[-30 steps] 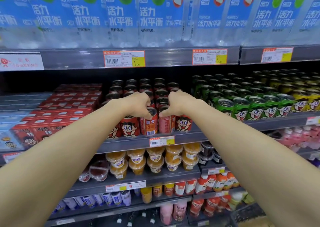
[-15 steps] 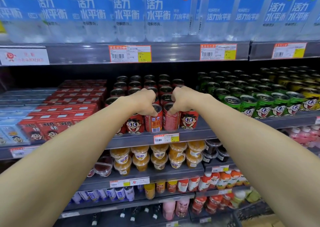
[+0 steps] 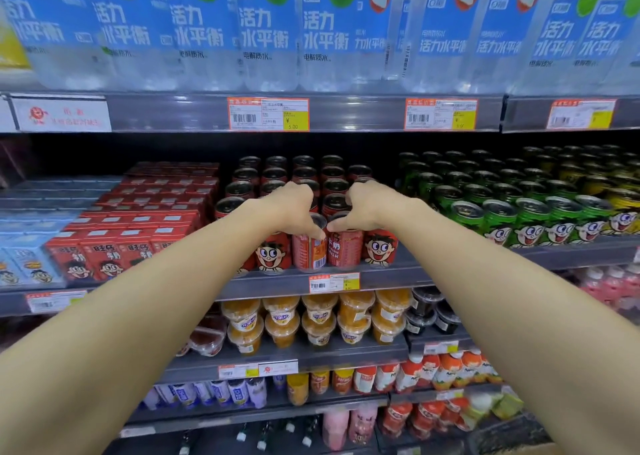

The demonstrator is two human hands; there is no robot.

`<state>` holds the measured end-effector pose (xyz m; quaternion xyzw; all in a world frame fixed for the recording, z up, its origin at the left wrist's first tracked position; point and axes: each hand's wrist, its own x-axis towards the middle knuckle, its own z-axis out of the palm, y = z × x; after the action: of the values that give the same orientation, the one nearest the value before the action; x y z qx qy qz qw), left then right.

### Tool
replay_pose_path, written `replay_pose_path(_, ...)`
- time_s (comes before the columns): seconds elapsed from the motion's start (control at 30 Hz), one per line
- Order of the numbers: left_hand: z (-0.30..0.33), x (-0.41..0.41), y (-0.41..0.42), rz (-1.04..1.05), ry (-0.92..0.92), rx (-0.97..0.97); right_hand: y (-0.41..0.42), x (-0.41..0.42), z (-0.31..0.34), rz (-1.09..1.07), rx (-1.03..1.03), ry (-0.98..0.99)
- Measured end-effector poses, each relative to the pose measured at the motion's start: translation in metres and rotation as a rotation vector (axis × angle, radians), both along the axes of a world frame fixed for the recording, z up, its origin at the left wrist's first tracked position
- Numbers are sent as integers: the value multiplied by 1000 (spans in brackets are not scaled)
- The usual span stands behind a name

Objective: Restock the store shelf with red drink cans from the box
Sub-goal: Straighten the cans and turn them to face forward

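We find both arms stretched to the middle shelf [image 3: 398, 278], where the red drink cans [image 3: 332, 184] stand upright in rows running back from the front edge. The left hand [image 3: 294, 208] is curled over the top of a front-row can [image 3: 309, 252] whose barcode side faces us, thumb down its near face. The right hand [image 3: 367, 205] is curled likewise over the neighbouring can [image 3: 344, 248], thumb lying across its rim. These two cans touch each other and stand at the shelf's front edge, directly above a price tag [image 3: 334, 281]. Cartoon-faced red cans flank them on either side. We note red cartons [image 3: 138, 232] toward the left end of the same shelf, green cans [image 3: 519, 212] toward the right end. Water bottles [image 3: 263, 31] occupy the shelf above; orange cups [image 3: 311, 319] the shelf below.
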<state>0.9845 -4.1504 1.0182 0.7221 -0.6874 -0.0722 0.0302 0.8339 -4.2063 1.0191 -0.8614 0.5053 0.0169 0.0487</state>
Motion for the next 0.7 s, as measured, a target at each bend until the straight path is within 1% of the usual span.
replay_pose_path(0.1, 1, 1, -1, -24, -16, 6, 5, 3, -4, -16, -63, 1)
replay_pose_path(0.23, 1, 2, -3, -2, -10, -13, 7, 7, -2, -25, -50, -29)
replay_pose_path(0.53, -6, 0, -3, 57, 23, -34, -3, 6, -1, -20, 66, -51)
replay_pose_path(0.7, -10, 1, -4, 72, -6, -69, -8, 3, 0, 33, 110, -49)
